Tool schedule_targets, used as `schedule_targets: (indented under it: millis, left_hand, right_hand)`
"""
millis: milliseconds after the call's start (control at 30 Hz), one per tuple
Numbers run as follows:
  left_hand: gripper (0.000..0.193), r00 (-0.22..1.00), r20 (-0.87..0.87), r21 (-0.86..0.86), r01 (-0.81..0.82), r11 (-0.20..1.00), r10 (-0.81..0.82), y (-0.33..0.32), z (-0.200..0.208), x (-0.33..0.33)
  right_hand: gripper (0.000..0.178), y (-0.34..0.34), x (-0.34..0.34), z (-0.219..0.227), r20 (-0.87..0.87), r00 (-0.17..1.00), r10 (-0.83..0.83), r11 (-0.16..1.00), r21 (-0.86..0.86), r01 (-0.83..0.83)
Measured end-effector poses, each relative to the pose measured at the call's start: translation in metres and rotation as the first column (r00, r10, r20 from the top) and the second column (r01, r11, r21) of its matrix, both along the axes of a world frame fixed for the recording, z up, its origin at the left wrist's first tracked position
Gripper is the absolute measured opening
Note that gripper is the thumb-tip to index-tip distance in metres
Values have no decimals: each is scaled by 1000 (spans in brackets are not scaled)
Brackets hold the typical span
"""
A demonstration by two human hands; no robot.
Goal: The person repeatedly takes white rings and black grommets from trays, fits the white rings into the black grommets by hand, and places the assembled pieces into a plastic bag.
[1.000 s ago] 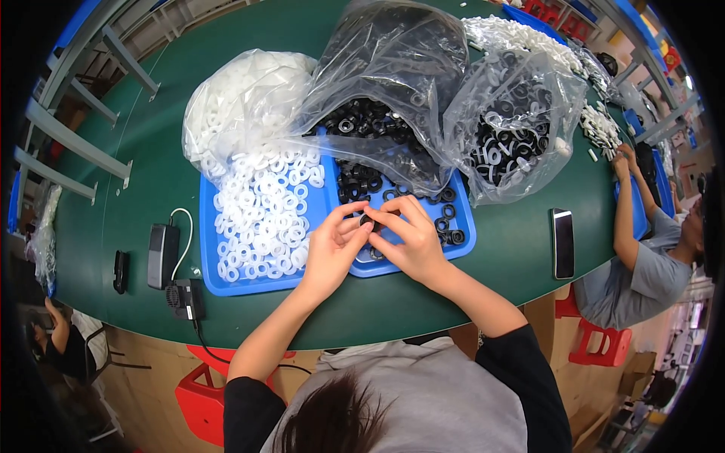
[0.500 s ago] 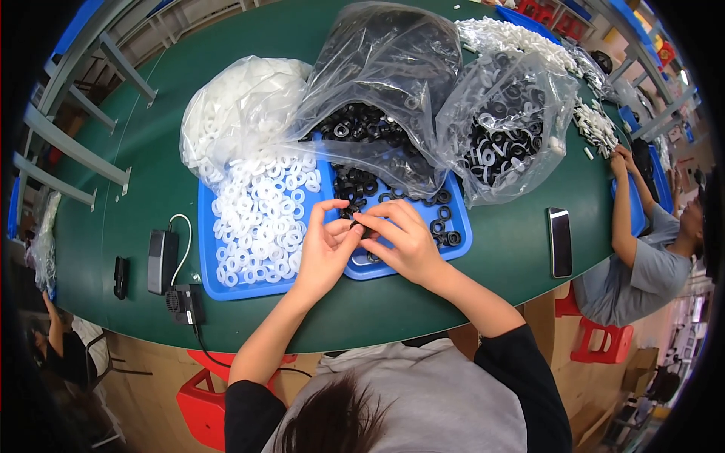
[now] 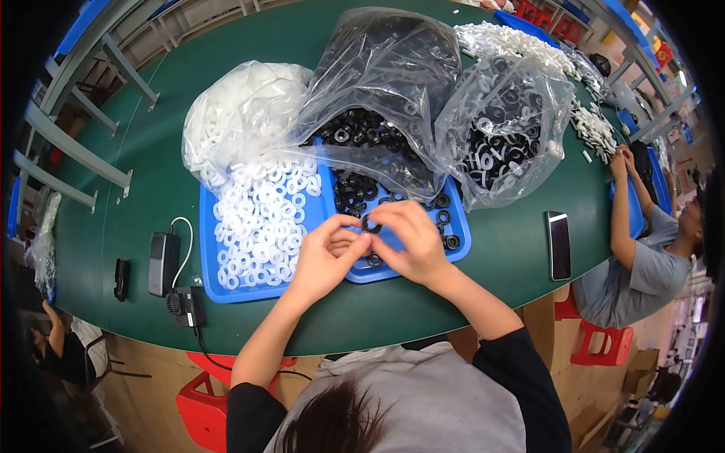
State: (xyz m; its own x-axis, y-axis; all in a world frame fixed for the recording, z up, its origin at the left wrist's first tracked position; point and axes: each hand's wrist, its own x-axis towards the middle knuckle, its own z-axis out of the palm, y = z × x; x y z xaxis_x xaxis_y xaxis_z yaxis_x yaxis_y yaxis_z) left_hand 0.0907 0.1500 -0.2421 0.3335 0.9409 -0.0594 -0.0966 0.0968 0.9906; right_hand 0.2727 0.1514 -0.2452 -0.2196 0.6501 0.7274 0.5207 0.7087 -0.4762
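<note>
Three clear plastic bags behind blue trays; dark phone screen right

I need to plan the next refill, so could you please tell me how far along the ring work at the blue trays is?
Done: I cannot pick out a finished pile. In hand: the left hand and right hand meet over the right blue tray, pinching a black ring between the fingertips. Left: many white rings fill the left blue tray, and three bags of rings remain behind.
</note>
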Motion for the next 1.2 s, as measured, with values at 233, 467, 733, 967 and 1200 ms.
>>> schedule_targets:
  millis: [233, 467, 733, 967, 1200]
  left_hand:
    - [16, 586, -684, 417, -174, 892, 434, 18, 10, -22]
    - [19, 309, -764, 614, 81, 785, 566, 20, -18, -40]
    - [18, 216, -760, 639, 75, 765, 613, 21, -23, -39]
    - [13, 183, -756, 649, 81, 756, 629, 21, -23, -40]
    - [13, 205, -758, 648, 124, 752, 619, 16, -20, -37]
  right_hand:
    - [22, 23, 50, 21, -49, 766, -640, 739, 232, 632]
    - [23, 18, 53, 31, 85, 823, -562, 805, 283, 521]
    - [19, 0, 27, -1, 342, 887, 309, 892, -427, -147]
    - [20, -2, 25, -3, 268, 844, 465, 742, -638, -206]
    - [13, -1, 21, -6, 179, 843, 507, 689, -672, -271]
